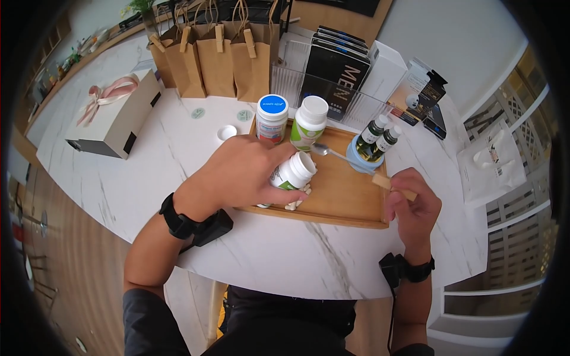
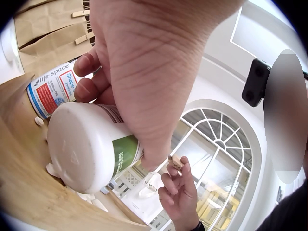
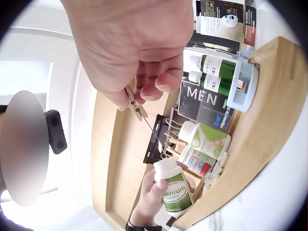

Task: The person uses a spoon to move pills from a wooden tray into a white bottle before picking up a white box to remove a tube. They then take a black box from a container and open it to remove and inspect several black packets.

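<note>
— Bottle first: where do you have it?

— Your left hand is curled round the white bottle with the green label, tipped on its side over the wooden tray, just left of the frame's centre in the head view. Its mouth points toward the right of the frame and there is no cap on it. In the left wrist view your fingers wrap its body and the round white base faces the camera.

— And what lies under it?

— Pale tablets lie on the tray right below the bottle's mouth, near the tray's front edge.

— Your right hand?

— Your right hand pinches the wooden handle of a spoon at the tray's right edge. The thin metal shaft runs up and left, with the bowl lying near the capped bottles.

— What else stands on the tray?

— At the back, a blue-capped bottle and beside it a white-capped bottle. To their right, two small dark bottles sit in a blue holder.

— And off the tray?

— A loose white cap lies on the marble surface left of the tray. Brown paper bags stand along the top of the frame, a ribboned grey box at upper left, and black boxes behind the tray
</note>
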The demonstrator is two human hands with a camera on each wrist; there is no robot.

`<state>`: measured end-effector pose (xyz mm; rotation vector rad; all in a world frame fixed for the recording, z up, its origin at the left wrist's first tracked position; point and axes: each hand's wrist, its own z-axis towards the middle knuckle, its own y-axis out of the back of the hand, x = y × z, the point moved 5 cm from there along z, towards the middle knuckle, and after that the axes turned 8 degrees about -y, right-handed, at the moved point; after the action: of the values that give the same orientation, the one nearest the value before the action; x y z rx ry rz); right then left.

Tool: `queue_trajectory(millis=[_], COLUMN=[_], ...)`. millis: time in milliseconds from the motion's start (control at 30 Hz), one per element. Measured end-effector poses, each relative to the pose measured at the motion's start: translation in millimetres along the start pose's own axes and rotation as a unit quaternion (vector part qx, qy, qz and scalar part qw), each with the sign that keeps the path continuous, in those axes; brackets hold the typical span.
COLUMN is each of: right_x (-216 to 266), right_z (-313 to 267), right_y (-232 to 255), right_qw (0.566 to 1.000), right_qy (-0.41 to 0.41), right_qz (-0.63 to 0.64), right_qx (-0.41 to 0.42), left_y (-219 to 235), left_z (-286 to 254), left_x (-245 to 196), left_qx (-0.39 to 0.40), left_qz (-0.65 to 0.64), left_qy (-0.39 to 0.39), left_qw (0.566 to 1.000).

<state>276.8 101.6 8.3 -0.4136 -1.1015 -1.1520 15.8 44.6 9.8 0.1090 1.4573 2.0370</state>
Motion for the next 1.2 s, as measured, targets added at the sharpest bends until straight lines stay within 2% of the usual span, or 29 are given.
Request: queue_trajectory(millis=[33,100,133,200,233,400,467,800,867,900,967,1067,1100,1200], right_x=[1,-8,-10,-16,-17,-23,-23,-34,-28,-26,-15,-4,3,12], right_z=[0,1,2,4,5,3,2,-3,-1,-1,2,-1,1,1], right_y=[2,8,9,5,3,-3,-6,2,8,7,11,5,-1,-7], right_qw=[1.0,0.994,0.994,0.99,0.987,0.981,0.976,0.961,0.978,0.979,0.989,0.996,1.0,0.997], right_qy=[-0.002,-0.095,-0.097,-0.129,-0.147,-0.134,-0.176,-0.258,-0.193,-0.191,-0.125,-0.077,0.004,0.035], right_qz=[0.0,0.038,0.037,-0.045,-0.047,-0.1,-0.061,0.01,0.065,0.064,0.075,0.048,0.0,-0.046], right_qx=[-0.001,-0.024,-0.025,0.023,0.035,0.099,0.112,0.103,0.039,0.041,0.002,-0.009,0.03,0.057], left_y=[1,2,3,3,3,4,4,5,4,4,2,0,0,1], left_z=[0,0,0,0,0,0,0,1,0,0,-1,-1,-1,1], left_x=[-1,-2,-1,-1,-1,-3,-3,-5,-3,-2,-1,-1,-1,-2], left_qx=[-0.006,-0.01,-0.014,-0.016,-0.017,-0.019,-0.017,-0.026,-0.012,-0.014,-0.015,0.004,0.003,0.008], left_qz=[-0.001,-0.004,-0.001,0.001,0.005,0.006,0.015,0.009,-0.001,0.001,-0.013,-0.017,-0.015,-0.016], left_qy=[-0.005,-0.009,-0.005,-0.003,-0.005,-0.017,-0.018,-0.019,-0.011,-0.01,-0.011,-0.002,-0.003,0.002], left_qw=[1.0,1.0,1.0,1.0,1.0,1.0,1.0,0.999,1.0,1.0,1.0,1.0,1.0,1.0])
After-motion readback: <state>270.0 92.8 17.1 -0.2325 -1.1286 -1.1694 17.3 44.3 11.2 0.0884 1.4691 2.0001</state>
